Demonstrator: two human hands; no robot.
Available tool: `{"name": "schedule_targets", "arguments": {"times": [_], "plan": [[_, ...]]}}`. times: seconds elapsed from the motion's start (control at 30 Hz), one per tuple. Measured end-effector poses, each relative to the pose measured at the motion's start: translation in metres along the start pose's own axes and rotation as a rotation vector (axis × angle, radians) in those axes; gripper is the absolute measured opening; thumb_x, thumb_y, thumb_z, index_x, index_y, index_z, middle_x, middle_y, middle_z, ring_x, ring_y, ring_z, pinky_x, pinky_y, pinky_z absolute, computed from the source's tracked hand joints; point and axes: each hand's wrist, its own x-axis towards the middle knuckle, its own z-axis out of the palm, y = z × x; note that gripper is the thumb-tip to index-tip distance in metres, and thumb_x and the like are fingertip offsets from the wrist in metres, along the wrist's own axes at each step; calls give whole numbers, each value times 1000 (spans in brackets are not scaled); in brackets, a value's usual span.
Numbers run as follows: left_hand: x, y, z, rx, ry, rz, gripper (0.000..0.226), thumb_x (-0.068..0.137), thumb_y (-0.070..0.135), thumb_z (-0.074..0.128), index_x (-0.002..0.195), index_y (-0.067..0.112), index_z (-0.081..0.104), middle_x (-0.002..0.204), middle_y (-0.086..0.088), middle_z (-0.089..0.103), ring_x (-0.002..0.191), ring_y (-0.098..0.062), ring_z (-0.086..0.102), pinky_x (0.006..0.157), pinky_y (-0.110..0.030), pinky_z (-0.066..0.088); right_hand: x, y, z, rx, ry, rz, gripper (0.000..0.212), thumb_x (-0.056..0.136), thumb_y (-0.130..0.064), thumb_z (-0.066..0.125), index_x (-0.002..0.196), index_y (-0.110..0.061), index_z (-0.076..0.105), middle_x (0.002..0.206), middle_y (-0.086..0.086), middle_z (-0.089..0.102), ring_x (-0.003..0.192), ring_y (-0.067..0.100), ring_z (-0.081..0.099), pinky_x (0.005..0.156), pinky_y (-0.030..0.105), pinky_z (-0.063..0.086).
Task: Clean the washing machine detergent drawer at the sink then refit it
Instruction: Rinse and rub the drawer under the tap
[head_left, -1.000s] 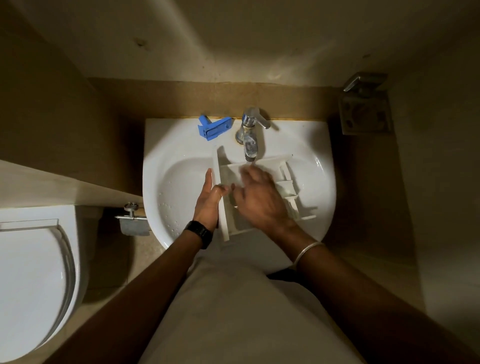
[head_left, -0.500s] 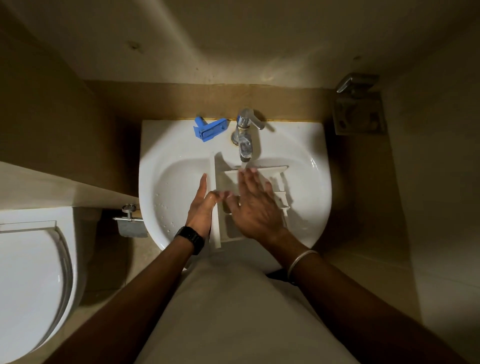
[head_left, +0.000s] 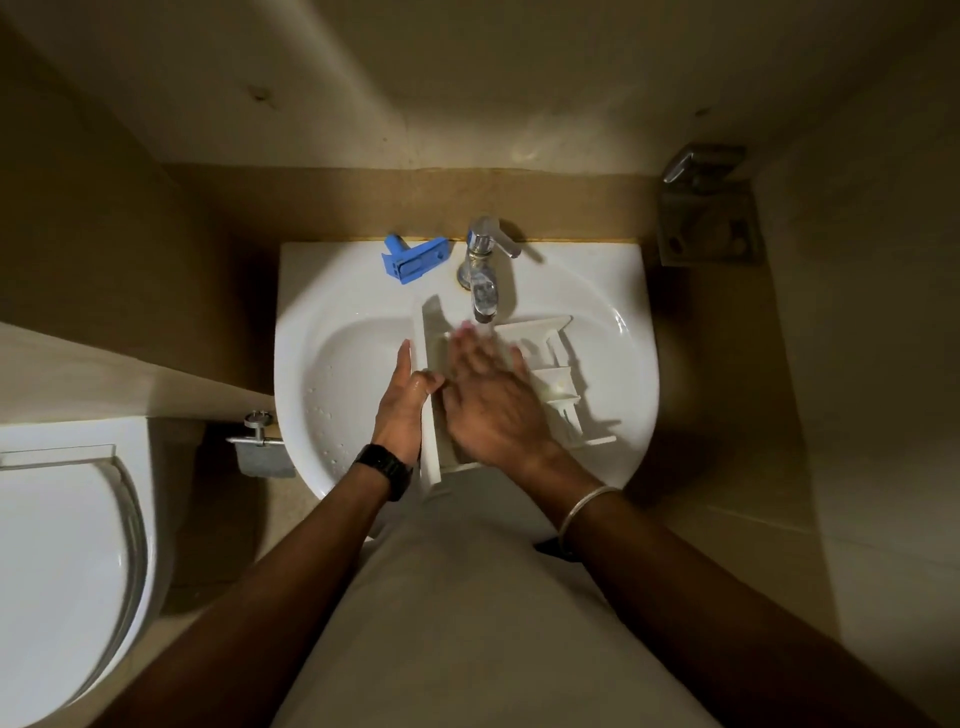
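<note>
Dim sink (head_left: 322, 312), R hand (head_left: 488, 400) hides drawer (head_left: 558, 374) interior

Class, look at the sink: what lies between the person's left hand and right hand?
In the head view, the detergent drawer's upright white front panel stands between left hand and right hand.

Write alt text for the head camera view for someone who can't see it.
A person rinses a white detergent drawer in a white sink, left hand holding its front panel, right hand flat inside under the tap. A blue insert lies on the rim; a toilet stands left.
</note>
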Motion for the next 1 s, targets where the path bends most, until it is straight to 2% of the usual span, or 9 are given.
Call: {"name": "schedule_targets", "arguments": {"times": [0.13,0.27,0.4,0.47,0.53,0.67,0.8,0.9,1.0], "plan": [[8,1,-1,62,-19,13,81,75,44,68,152,52,45,149,2,61,142,-22,52,125,-52,31,-1,6,0,-31,49,23,67,104,-46,13,165,-20,20,173,-3,13,160,16,6,129,48,-5],[-1,12,1,25,17,-51,50,60,49,67,97,82,59,157,6,51,145,-17,45,127,-44,26,2,56,-1,-72,90,340,69,106,-51,13,165,-17,18,174,0,13,161,17,3,126,49,-10],[-11,15,5,-16,26,-39,70,62,50,66,129,67,55,163,-2,46,148,-17,41,119,-35,27,3,35,-2,-19,57,246,69,106,-50,15,166,-14,14,174,3,9,161,17,-1,127,47,-11],[-5,8,4,13,-8,10,64,70,50,68,132,63,60,162,-5,46,150,-23,42,124,-44,28,1,7,-1,-1,21,61,71,103,-48,11,166,-16,14,174,1,9,161,16,1,129,49,-4],[8,-5,-4,12,-54,38,80,75,49,75,149,54,47,157,-2,53,147,-26,46,125,-54,29,-2,-7,-1,-1,10,-24,70,101,-45,10,166,-19,16,174,-3,9,161,15,2,129,48,-4],[-1,15,1,64,41,-13,58,65,45,67,111,78,59,159,-3,51,147,-20,45,125,-43,27,-1,28,-7,-14,92,161,61,108,-45,20,165,-22,19,173,-5,14,160,13,3,126,44,-9],[-12,22,4,21,40,-15,65,73,34,61,132,61,53,159,2,49,147,-13,40,114,-29,25,1,58,-9,-25,84,369,62,110,-43,20,166,-17,15,174,0,7,160,15,-2,125,45,-12],[-14,18,1,21,50,13,53,72,39,65,112,73,56,158,7,50,148,-16,41,123,-37,26,2,25,-9,12,73,208,60,109,-41,27,163,-15,25,174,3,12,161,18,1,127,48,-9],[-7,9,-7,-6,-38,83,68,77,44,70,141,61,53,155,2,55,146,-23,47,125,-51,30,-2,-12,-2,28,39,-3,61,108,-39,30,164,-19,22,174,-1,9,161,16,3,129,51,0]]}}
